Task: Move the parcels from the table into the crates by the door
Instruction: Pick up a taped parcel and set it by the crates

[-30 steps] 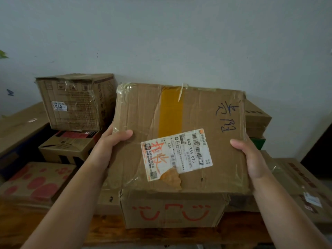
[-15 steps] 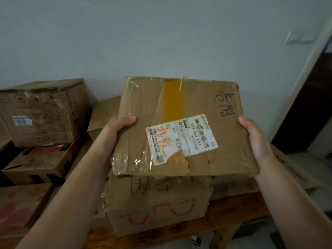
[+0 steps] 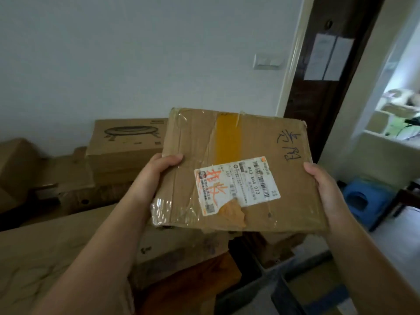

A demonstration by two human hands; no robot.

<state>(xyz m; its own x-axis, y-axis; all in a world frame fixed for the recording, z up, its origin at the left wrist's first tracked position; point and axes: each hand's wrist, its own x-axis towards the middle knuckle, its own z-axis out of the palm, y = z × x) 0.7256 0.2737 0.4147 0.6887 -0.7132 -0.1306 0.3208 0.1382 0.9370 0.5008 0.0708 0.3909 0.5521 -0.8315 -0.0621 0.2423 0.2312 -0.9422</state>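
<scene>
A flat brown cardboard parcel [image 3: 247, 144] with a yellow tape strip, a white shipping label with orange writing and blue handwriting is held up in front of me. My left hand [image 3: 156, 176] grips its left edge, thumb on top. My right hand [image 3: 322, 187] grips its right edge, thumb on top. Below it, at the lower right, the rim of a dark crate [image 3: 286, 289] with a blue-striped box inside shows on the floor. More parcels stay on the wooden table [image 3: 204, 280].
A box printed with a round table drawing [image 3: 127, 142] and other cardboard boxes [image 3: 56, 253] pile up at left. A dark door [image 3: 318, 92] and doorway stand at right, with a light switch [image 3: 268, 61] on the wall. A blue plastic container [image 3: 361, 198] sits on the floor beyond.
The view has swung right: the box pile slid left, the door and doorway came into view. Both hands keep hold of the parcel, now carried off the stack and past the table's right end.
</scene>
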